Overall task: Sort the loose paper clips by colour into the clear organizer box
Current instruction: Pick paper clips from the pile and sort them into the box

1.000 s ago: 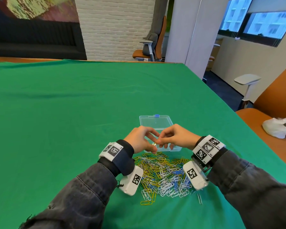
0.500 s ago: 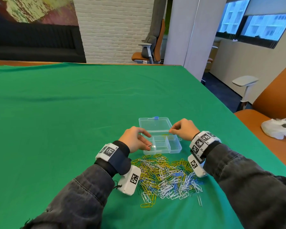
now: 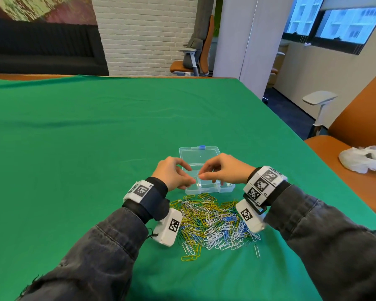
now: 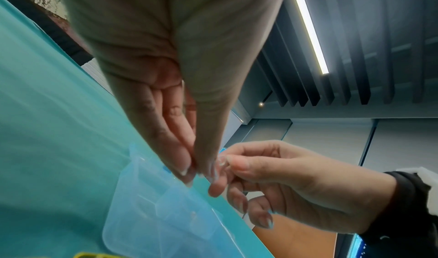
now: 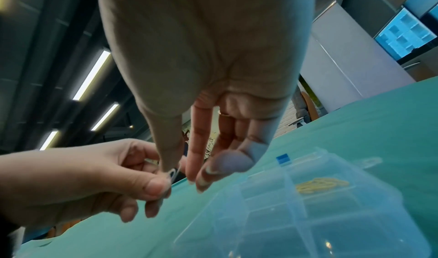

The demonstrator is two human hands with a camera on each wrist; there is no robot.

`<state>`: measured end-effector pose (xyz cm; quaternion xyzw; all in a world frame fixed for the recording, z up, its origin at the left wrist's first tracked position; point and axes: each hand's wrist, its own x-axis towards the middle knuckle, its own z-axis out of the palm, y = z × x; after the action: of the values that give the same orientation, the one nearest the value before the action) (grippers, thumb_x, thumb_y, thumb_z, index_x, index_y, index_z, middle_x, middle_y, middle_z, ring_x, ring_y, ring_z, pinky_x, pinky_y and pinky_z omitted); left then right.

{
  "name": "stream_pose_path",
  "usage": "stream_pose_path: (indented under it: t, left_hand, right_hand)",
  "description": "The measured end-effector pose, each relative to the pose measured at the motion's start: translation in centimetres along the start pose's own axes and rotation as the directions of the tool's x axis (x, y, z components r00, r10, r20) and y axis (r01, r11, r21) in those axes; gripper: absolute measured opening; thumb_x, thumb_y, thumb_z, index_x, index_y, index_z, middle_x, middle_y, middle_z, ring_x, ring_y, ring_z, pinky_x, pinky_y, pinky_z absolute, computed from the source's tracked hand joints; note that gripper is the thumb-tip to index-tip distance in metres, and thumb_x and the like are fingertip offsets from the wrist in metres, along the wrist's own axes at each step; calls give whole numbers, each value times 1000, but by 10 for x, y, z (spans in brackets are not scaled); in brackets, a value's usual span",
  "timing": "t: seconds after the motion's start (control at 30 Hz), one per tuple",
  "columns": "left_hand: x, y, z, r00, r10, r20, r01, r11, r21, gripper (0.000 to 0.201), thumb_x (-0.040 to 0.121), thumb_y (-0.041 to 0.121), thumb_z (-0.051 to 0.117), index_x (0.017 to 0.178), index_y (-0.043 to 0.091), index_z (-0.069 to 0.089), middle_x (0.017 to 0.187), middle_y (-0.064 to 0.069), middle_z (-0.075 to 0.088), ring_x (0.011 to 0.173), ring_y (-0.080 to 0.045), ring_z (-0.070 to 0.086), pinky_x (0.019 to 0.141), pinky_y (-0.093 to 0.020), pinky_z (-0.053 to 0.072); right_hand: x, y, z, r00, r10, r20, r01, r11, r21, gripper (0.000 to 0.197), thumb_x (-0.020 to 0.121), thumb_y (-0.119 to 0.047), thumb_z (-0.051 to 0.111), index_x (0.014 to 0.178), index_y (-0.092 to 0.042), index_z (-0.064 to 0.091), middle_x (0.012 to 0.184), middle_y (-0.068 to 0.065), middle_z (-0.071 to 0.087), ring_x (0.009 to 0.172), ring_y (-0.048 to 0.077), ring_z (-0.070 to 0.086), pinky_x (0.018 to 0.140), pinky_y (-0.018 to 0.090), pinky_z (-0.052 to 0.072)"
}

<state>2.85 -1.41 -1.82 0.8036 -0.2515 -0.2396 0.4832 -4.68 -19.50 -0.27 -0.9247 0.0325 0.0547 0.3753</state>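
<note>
Paper clips (image 3: 213, 222) lie piled near the tabletop's near edge — both hands, left hand (image 3: 172, 175) and right hand (image 3: 223, 170), pinch one pale clip (image 5: 173, 174) over the box (image 3: 226, 187), likely passing it across.

Loads of bare green cloth (image 3: 74, 137) across the left and upper middle of the head view, easy passage there. Lower middle is jammed: both hands meet over the clear organizer box (image 3: 206, 187), with the clip pile (image 3: 211, 224) just below, between the wrists.
</note>
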Motion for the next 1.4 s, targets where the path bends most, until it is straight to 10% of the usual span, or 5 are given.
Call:
stream_pose_path:
  t: [0.37, 0.53, 0.77, 1.0, 1.4]
  left_hand:
    - [3, 2, -2, 996, 73, -54, -70, 996, 49, 25, 77, -6, 74, 99, 0, 66, 81, -16, 72, 62, -19, 65, 57, -22, 57]
    - [5, -4, -13, 999, 43, -5, -40, 953, 299, 24, 77, 12, 79, 98, 14, 67, 83, 0, 71, 64, -3, 58, 50, -14, 43]
    - [3, -9, -13, 988, -101, 119, 43, 910, 412, 21, 80, 20, 78, 99, 15, 70, 82, -3, 67, 65, -12, 61, 69, -24, 48]
    - [5, -11, -10, 988, -80, 135, 16, 907, 421, 14, 82, 21, 76, 94, 15, 72, 83, -1, 68, 64, -12, 62, 81, -30, 53]
    - [7, -5, -19, 992, -66, 108, 9, 885, 465, 11, 81, 21, 77, 86, 14, 71, 72, 3, 66, 59, -6, 60, 76, -28, 53]
  right_hand:
    - [3, -2, 1, 992, 2, -128, -10, 998, -60, 13, 87, -25, 70, 77, -17, 71, 66, -7, 67, 54, 3, 54, 53, 15, 44]
    - [-1, 12, -9, 971, 87, -224, -106, 991, -76, 13, 87, -28, 68, 78, -20, 74, 71, -5, 71, 57, -1, 55, 58, 20, 46]
    - [-6, 13, 0, 967, 121, -225, -142, 987, -77, 18, 84, -30, 73, 73, -15, 69, 58, -7, 57, 52, 3, 47, 54, 16, 37]
    - [-3, 12, 5, 968, 140, -207, -151, 988, -40, 20, 85, -29, 72, 79, -10, 71, 72, 8, 68, 61, 11, 53, 67, 30, 49]
    - [8, -9, 8, 987, 85, -138, -110, 976, -190, 16, 89, -24, 66, 95, -13, 75, 91, 0, 72, 66, -4, 53, 58, 9, 37]
